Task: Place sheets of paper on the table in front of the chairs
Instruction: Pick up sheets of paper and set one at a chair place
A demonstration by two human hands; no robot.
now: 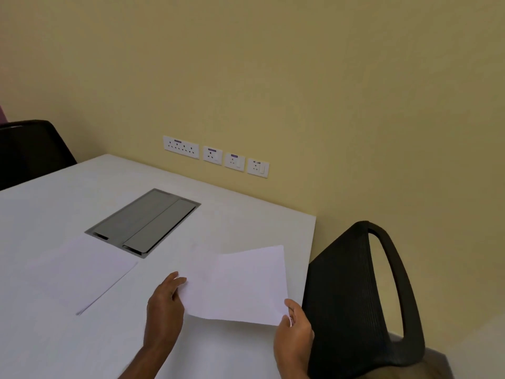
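Note:
A white sheet of paper (240,285) hangs just above the white table (246,214), near its right edge, in front of a black mesh chair (355,296). My right hand (293,335) pinches the sheet's near right corner. My left hand (165,310) holds its left edge with fingers and thumb. A second sheet or thin stack of paper (82,272) lies flat on the table to the left, its near corner slightly lifted.
A grey metal cable hatch (144,221) is set into the tabletop beyond the papers. Another black chair (30,151) stands at the far left. Several white wall sockets (216,157) sit on the yellow wall behind the table.

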